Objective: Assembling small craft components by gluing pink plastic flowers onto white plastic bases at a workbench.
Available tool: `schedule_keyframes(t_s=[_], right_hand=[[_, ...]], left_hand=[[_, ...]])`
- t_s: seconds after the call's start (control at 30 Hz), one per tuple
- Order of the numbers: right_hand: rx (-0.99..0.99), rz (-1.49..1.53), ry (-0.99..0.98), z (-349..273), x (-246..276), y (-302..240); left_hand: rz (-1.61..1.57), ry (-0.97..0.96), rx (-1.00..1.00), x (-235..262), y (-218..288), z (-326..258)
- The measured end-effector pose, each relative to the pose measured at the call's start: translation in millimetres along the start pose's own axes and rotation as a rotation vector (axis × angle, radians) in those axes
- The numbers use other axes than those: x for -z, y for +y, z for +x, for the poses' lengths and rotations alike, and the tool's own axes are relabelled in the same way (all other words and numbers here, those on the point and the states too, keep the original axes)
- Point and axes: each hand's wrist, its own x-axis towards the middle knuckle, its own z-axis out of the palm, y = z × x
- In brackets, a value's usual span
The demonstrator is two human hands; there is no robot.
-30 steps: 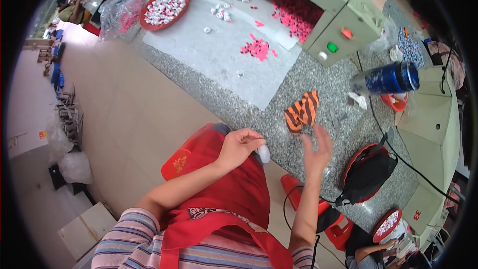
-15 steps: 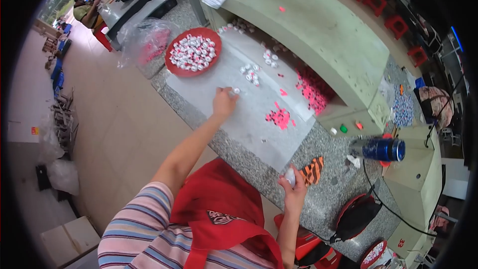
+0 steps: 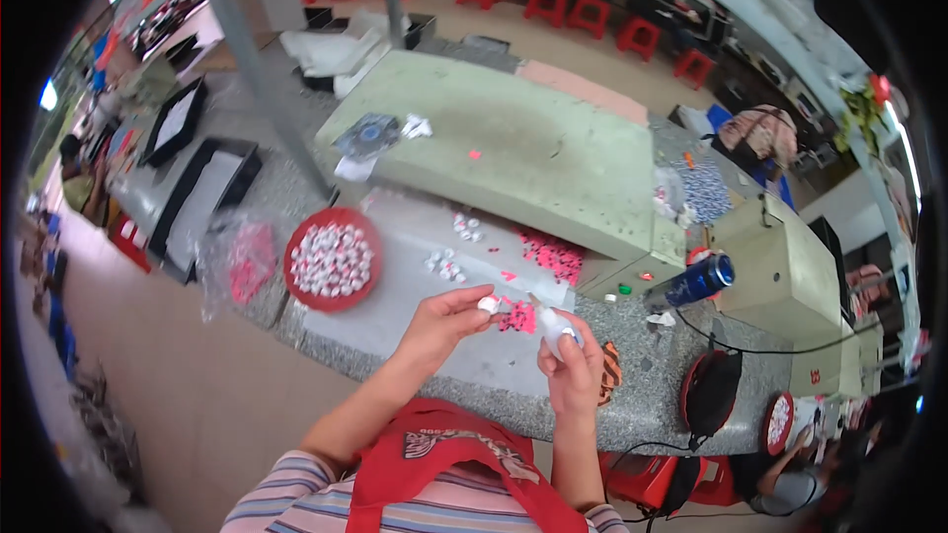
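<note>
From my place far away, I look through the head camera and see both hands held above the grey table (image 3: 474, 397), in front of the person's chest. The left hand (image 3: 449, 324) has thumb and finger pinched close together, and between their tips is a small white ring (image 3: 488, 305). The right hand (image 3: 571, 365) is curled around a small white bottle (image 3: 554, 328), with almost no space left between fingers and bottle. The relation I watch most carefully is this: the ring is to the left of the bottle's thin tip, and the two are near but, as I judge, apart. The bottle's long axis is slanted, from the right palm up to the left and away from the body, so the tip is on the side of the ring. Behind this gap, the pink pieces (image 3: 518, 316) lie on the white paper (image 3: 365, 328). The lower part of the bottle is hidden by the right fingers, and its tip is too blurred for me to tell the form. I also cannot tell what is on the ring's far face. The striped cloth (image 3: 610, 375) is partly covered by the right hand.
</note>
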Motion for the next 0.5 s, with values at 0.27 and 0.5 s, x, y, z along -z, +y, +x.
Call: schedule_keyframes(t_s=[0.27,0.5], right_hand=[[0.307,-0.054,0.185,-8,-33,-51],[0.987,-0.866,0.252,-32,-33,-59]], left_hand=[[0.022,-0.178,-0.320,-47,59,1],[0.119,-0.186,-0.596,-72,61,0]])
